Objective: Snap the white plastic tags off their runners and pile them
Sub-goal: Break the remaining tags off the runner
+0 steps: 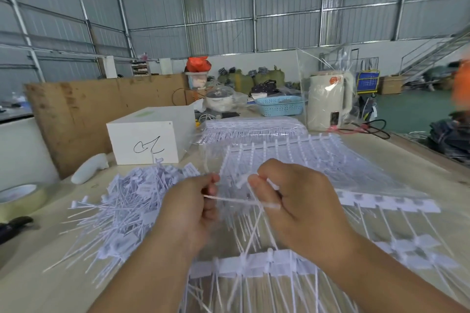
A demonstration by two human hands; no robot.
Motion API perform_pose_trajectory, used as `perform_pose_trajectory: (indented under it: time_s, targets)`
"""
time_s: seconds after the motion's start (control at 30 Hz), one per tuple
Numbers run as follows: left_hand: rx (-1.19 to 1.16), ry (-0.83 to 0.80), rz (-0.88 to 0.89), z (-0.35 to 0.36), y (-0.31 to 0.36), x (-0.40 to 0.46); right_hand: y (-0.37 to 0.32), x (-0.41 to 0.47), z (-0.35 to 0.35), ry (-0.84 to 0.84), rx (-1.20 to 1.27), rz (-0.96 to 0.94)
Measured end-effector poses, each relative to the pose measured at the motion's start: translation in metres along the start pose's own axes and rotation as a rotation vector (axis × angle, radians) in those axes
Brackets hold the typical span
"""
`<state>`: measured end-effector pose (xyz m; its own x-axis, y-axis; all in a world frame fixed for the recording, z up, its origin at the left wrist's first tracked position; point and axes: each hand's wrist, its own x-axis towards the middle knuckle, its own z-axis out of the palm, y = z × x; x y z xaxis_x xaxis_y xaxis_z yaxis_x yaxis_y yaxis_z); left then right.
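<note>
A heap of loose white plastic tags [122, 208] lies on the table to the left. Sheets of tags joined to their runners [312, 160] spread across the middle and right, and one runner strip [254, 265] lies near me. My left hand [188, 213] pinches the end of a thin white tag strand [236, 201] that stretches across to my right hand [297, 206]. My right hand grips a small bunch of tags with fingers curled. Both hands hover just above the runner sheets.
A white box [147, 140] with a scribble stands behind the heap. A roll of tape [20, 198] and a dark tool [12, 226] sit at the left edge. A cream kettle in plastic wrap [328, 101], a blue basket [279, 105] and bagged tag sheets [254, 127] stand further back.
</note>
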<state>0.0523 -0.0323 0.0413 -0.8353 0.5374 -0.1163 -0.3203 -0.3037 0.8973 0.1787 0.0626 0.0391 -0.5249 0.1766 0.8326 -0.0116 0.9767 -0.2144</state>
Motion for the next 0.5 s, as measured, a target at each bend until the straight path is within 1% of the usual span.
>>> perform_pose_trajectory:
  time_s: [0.1,0.17,0.2,0.27,0.3,0.33,0.4,0.43,0.5]
  targets:
    - [0.253,-0.154,0.209,-0.003,0.007,-0.006,0.005,0.002,0.001,-0.118,0.173,0.169]
    - [0.309,-0.329,0.258,0.0,0.007,-0.014,0.013,0.001,-0.001,-0.18,0.346,0.267]
    - [0.356,-0.39,0.283,0.0,0.007,-0.016,0.015,0.0,-0.003,-0.212,0.455,0.312]
    - [0.562,-0.384,0.388,-0.001,0.005,-0.015,0.018,-0.001,-0.006,-0.258,0.633,0.38]
    - [0.618,-0.384,0.417,-0.001,0.004,-0.016,0.02,-0.001,-0.005,-0.262,0.688,0.397]
    - [0.607,-0.421,0.41,0.0,0.003,-0.017,0.022,-0.001,-0.005,-0.258,0.719,0.399]
    - [0.462,-0.521,0.35,0.001,0.0,-0.02,0.022,0.001,-0.004,-0.254,0.725,0.377]
    - [0.396,-0.548,0.327,0.001,0.001,-0.021,0.021,0.002,-0.003,-0.255,0.712,0.369]
    - [0.349,-0.598,0.283,-0.001,0.002,-0.02,0.02,0.001,0.0,-0.249,0.682,0.374]
